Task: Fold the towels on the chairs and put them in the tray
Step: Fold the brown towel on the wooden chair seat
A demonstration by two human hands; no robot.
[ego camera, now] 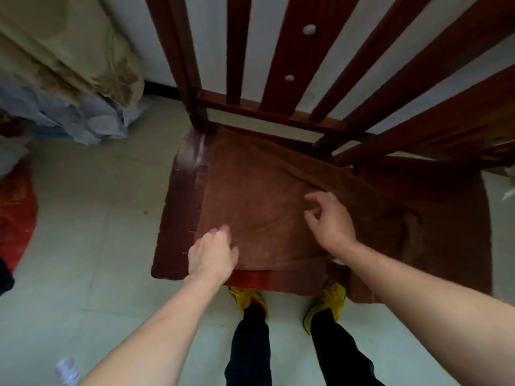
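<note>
A brown towel [259, 196] lies spread on the seat of a dark red wooden chair [181, 196], with its right part draped onto a second chair seat [457, 218] beside it. My left hand [213, 253] rests over the towel's near-left edge, blurred, fingers loosely bent with nothing visibly gripped. My right hand [330, 218] hovers over the towel's middle-right, fingers apart and curled, close to a raised fold that runs diagonally. No tray is in view.
The chair's slatted back [289, 65] rises ahead against a white wall. A heap of beige and pale cloth [69, 87] sits at left, with red fabric [16, 215] below it. A plastic bottle [67, 370] lies on the tiled floor. My yellow shoes [326, 299] stand under the seat edge.
</note>
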